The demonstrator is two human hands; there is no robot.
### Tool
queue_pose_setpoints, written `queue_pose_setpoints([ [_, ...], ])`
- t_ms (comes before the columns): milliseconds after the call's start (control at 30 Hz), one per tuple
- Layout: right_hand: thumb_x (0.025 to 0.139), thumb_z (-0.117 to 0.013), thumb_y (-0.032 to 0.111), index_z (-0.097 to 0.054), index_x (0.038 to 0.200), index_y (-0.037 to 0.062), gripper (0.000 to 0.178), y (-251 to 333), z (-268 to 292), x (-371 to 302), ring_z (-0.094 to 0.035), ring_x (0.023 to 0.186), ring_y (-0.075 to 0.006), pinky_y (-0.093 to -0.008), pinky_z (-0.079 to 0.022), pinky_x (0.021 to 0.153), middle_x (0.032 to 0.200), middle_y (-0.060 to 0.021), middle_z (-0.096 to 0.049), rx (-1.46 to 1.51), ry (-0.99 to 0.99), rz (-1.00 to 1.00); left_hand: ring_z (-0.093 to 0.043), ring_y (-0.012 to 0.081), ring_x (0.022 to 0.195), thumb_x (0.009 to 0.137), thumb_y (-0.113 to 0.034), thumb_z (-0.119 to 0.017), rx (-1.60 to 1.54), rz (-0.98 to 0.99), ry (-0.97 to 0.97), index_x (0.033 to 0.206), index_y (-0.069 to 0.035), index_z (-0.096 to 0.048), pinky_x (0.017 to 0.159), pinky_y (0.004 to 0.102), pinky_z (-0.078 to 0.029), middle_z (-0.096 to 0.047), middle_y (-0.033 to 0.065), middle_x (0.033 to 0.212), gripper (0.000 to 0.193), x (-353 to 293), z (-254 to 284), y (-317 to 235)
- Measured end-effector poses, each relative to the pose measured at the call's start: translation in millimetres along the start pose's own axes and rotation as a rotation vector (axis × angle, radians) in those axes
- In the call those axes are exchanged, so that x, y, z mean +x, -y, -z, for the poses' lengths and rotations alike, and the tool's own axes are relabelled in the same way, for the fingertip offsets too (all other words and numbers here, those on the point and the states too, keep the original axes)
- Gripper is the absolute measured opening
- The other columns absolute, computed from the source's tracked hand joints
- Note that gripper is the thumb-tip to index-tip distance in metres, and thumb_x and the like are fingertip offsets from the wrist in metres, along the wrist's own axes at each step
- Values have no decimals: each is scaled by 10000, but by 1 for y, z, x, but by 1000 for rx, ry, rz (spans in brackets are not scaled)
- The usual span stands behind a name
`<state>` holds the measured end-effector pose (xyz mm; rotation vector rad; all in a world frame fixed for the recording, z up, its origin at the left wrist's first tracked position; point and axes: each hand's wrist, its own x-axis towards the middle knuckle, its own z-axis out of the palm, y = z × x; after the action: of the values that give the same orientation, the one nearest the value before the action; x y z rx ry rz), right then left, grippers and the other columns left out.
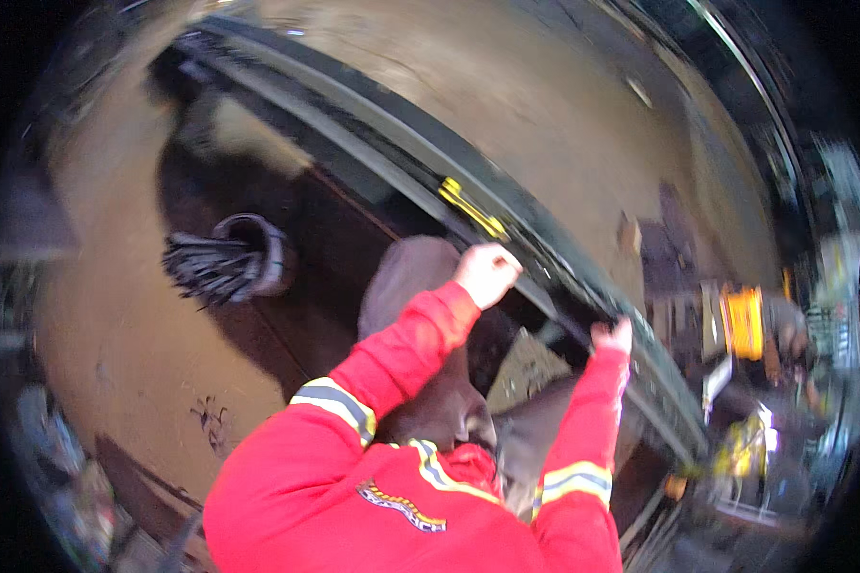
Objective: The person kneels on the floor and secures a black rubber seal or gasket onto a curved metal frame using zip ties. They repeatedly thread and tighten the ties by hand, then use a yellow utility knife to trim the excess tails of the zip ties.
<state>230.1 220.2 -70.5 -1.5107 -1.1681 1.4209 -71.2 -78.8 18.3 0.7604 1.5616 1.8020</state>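
A long dark metal beam (pixel 354 143) runs slantwise from the far left to the near right in front of me. My left hand (pixel 488 274) is closed, its fingers curled at the near edge of the beam; whatever they may hold is hidden. Farther right along the same edge, my right hand (pixel 613 336) is closed too, and I cannot make out what is in its fingers. A slim yellow tool (pixel 472 207) lies on the beam just beyond my left hand, its kind blurred.
On the brown floor to the left stands a bucket (pixel 275 260) filled with thin dark rods. A yellow box-like object (pixel 743 325) sits at the right among blurred equipment. Brown ground (pixel 545 105) stretches beyond the beam.
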Motion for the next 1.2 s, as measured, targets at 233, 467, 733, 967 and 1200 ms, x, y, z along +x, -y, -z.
queue_pose_setpoints([
  [233,741,-695,325,-430,894,68,400,50,-38,-73,-446,697,-209,-366,-433,632,738,-69,-408,631,-287,-583,-537,120,474,841,-45,-596,-529,440,6,953,0,-654,403,261,-458,-606,72,671,134,4,6,3],
  [467,796,-651,223,-334,1133,-38,532,51,-65,-113,-553,831,-311,-484,-510,789,913,-165,-489,690,-26,-500,-640,283,748,750,-122,-619,568,-389,-95,992,-15,-650,745,368,-514,-653,149,880,266,16,-6,-2],
  [733,823,-542,117,-444,1027,-70,293,54,-77,-137,-583,1007,-370,-454,-510,855,1041,-228,-562,894,128,-478,-623,281,931,795,-296,-643,1187,-103,-173,889,-118,-702,861,455,-446,-687,91,883,209,43,-6,-21],
  [967,830,-550,116,-491,942,-17,184,49,-124,-169,-612,941,-346,-462,-515,848,989,-232,-596,912,333,-418,-623,319,932,786,-433,-667,1256,-54,-215,933,-124,-717,885,464,-400,-689,144,869,346,53,-22,-13],
  [1200,864,-538,116,-509,997,-17,190,47,-120,-180,-624,924,-326,-440,-520,842,930,-197,-613,947,434,-373,-646,335,805,819,-330,-638,1154,-99,-224,833,-130,-702,837,474,-430,-678,132,797,210,64,-8,2],
])
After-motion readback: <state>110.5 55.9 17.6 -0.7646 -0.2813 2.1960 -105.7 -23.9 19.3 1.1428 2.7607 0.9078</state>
